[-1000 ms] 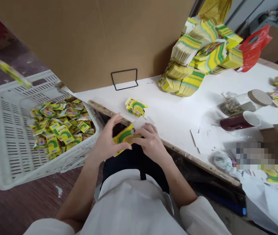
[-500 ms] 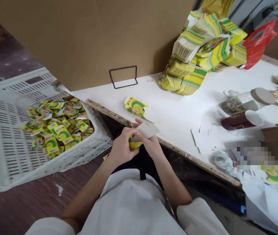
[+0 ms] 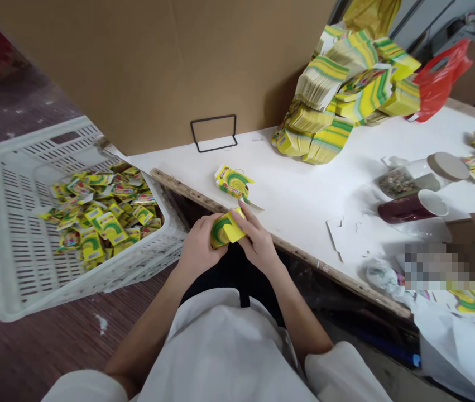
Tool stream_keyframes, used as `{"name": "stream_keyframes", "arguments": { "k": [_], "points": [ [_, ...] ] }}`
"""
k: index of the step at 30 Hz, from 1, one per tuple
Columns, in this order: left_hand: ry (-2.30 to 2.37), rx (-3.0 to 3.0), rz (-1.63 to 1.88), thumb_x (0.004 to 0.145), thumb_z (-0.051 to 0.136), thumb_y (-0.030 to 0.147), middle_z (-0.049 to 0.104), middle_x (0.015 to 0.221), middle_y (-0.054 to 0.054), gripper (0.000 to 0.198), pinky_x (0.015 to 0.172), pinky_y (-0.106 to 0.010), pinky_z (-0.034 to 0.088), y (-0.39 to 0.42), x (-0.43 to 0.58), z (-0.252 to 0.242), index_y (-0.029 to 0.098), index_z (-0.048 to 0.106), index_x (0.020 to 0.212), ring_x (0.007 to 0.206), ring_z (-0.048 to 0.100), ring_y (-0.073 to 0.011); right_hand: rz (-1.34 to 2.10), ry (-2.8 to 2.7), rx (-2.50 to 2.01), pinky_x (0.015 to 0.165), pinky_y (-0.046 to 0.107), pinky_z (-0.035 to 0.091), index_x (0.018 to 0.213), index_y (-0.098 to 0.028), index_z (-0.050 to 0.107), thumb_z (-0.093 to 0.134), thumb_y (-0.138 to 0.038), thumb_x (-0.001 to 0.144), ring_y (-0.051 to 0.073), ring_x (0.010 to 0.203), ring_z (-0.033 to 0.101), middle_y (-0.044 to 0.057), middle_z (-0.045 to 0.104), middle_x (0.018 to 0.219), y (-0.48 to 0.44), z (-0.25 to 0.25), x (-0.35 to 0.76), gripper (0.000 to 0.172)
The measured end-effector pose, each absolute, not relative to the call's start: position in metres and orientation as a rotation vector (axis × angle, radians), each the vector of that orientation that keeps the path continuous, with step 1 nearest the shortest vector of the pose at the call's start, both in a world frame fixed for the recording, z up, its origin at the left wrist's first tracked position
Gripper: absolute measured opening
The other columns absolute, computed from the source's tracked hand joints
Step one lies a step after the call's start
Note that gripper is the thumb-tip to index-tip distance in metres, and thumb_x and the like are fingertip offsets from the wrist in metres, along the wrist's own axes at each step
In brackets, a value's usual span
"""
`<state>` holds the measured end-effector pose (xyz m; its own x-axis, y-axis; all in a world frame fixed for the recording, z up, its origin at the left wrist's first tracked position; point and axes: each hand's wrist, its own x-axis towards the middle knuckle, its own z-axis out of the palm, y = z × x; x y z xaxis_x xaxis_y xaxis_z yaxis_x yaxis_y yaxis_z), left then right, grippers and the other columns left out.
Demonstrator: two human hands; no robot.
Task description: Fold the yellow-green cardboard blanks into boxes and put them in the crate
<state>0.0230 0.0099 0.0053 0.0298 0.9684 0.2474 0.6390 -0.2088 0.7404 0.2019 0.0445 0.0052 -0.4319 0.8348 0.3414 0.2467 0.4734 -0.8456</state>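
Just in front of the table edge, my left hand (image 3: 198,244) is wrapped round the left side of a small yellow-and-green carton (image 3: 221,231). My right hand (image 3: 258,241) grips the carton's right end, its thumb and fingers at a plain yellow flap that stands out from the box. The fingertips of both hands are partly hidden behind the carton. Beyond them on the white table (image 3: 296,195) lies another yellow-and-green carton (image 3: 234,180), with a thin card edge showing by my right fingertips.
A white plastic basket (image 3: 9,234) at left holds many small yellow packs (image 3: 109,226). Bundled flat cartons (image 3: 325,111) are piled at the back, beside a large cardboard box (image 3: 157,67) and a black wire frame (image 3: 214,134). A maroon mug (image 3: 404,207) and glass jar (image 3: 419,174) lie at right.
The pale card side that faced up in my right hand has turned away. The carton's yellow-and-green face and its yellow flap now show between both hands.
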Motion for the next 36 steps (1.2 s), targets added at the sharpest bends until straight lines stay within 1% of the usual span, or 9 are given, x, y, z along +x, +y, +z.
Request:
{"name": "stream_keyframes", "arguments": {
  "k": [4, 9, 12, 15, 18, 21, 28, 32, 36],
  "points": [
    [1.554, 1.913, 0.975, 0.067, 0.079, 0.024, 0.071, 0.112, -0.009, 0.056, 0.092, -0.046, 0.052, 0.012, 0.007, 0.016, 0.024, 0.062, 0.12, 0.102, 0.067, -0.0319, 1.088, -2.089, -0.864, 0.113, 0.043, 0.045, 0.124, -0.029, 0.07, 0.06, -0.033, 0.097, 0.027, 0.144, 0.044, 0.009, 0.04, 0.159, 0.055, 0.011, 0.218, 0.029],
    [1.484, 1.839, 0.987, 0.059, 0.083, 0.022, 0.072, 0.109, -0.007, 0.057, 0.092, -0.045, 0.052, 0.021, 0.006, 0.026, 0.027, 0.069, 0.114, 0.1, 0.068, -0.0318, 1.143, -2.114, -0.829, 0.113, 0.047, 0.043, 0.112, -0.023, 0.07, 0.067, -0.031, 0.092, 0.028, 0.144, 0.042, 0.015, 0.049, 0.148, 0.06, 0.019, 0.22, 0.022],
    [1.5, 1.743, 1.067, 0.058, 0.084, 0.022, 0.072, 0.105, -0.007, 0.056, 0.091, -0.043, 0.051, 0.02, 0.014, 0.025, 0.026, 0.07, 0.112, 0.099, 0.067, -0.031, 1.106, -1.979, -0.849, 0.114, 0.049, 0.042, 0.129, -0.022, 0.055, 0.066, -0.039, 0.092, 0.028, 0.148, 0.036, 0.018, 0.043, 0.15, 0.055, 0.011, 0.209, 0.043],
    [1.416, 1.439, 1.339, 0.063, 0.086, 0.032, 0.071, 0.104, -0.006, 0.055, 0.081, -0.035, 0.053, 0.016, 0.017, 0.018, 0.025, 0.067, 0.114, 0.089, 0.067, -0.0239, 1.189, -1.766, -0.81, 0.106, 0.046, 0.05, 0.149, -0.026, 0.029, 0.064, -0.055, 0.09, 0.027, 0.135, 0.05, 0.018, 0.041, 0.152, 0.061, 0.0, 0.204, 0.074],
    [1.219, 0.797, 1.954, 0.073, 0.074, 0.061, 0.068, 0.108, -0.004, 0.054, 0.067, -0.028, 0.053, 0.013, 0.006, 0.008, 0.027, 0.062, 0.113, 0.079, 0.066, -0.0169, 1.063, -1.649, -1.048, 0.092, 0.042, 0.055, 0.135, -0.025, 0.048, 0.061, -0.05, 0.092, 0.025, 0.112, 0.062, 0.015, 0.057, 0.132, 0.086, -0.007, 0.205, 0.051],
    [1.083, 0.27, 2.154, 0.077, 0.055, 0.08, 0.066, 0.103, -0.002, 0.058, 0.078, -0.032, 0.056, 0.015, -0.012, -0.005, 0.026, 0.059, 0.099, 0.089, 0.068, -0.0185, 0.755, -1.715, -1.415, 0.088, 0.042, 0.053, 0.11, -0.018, 0.064, 0.063, -0.035, 0.091, 0.025, 0.101, 0.062, 0.015, 0.063, 0.11, 0.119, -0.011, 0.201, 0.026],
    [1.153, 0.244, 1.833, 0.077, 0.073, 0.056, 0.068, 0.108, -0.004, 0.043, 0.069, -0.026, 0.053, 0.012, -0.001, -0.022, 0.025, 0.061, 0.104, 0.08, 0.067, -0.0137, 0.483, -1.83, -1.733, 0.089, 0.048, 0.045, 0.091, -0.014, 0.061, 0.073, -0.021, 0.08, 0.03, 0.099, 0.055, 0.018, 0.062, 0.101, 0.145, -0.026, 0.179, 0.017],
    [1.15, 0.351, 1.754, 0.078, 0.075, 0.047, 0.069, 0.103, -0.004, 0.041, 0.064, -0.022, 0.052, 0.012, 0.016, -0.019, 0.023, 0.063, 0.109, 0.073, 0.066, -0.0109, 0.521, -1.828, -1.692, 0.083, 0.041, 0.046, 0.093, -0.018, 0.055, 0.068, -0.018, 0.081, 0.026, 0.09, 0.057, 0.012, 0.064, 0.094, 0.141, -0.025, 0.18, 0.018],
    [1.087, 0.509, 1.605, 0.078, 0.077, 0.05, 0.069, 0.112, -0.008, 0.05, 0.076, -0.028, 0.056, 0.016, 0.027, -0.019, 0.021, 0.062, 0.116, 0.089, 0.069, -0.0159, 0.646, -1.793, -1.589, 0.071, 0.034, 0.046, 0.099, -0.02, 0.05, 0.064, -0.017, 0.081, 0.02, 0.075, 0.058, 0.003, 0.063, 0.086, 0.127, -0.008, 0.183, 0.023]
  ]
}}
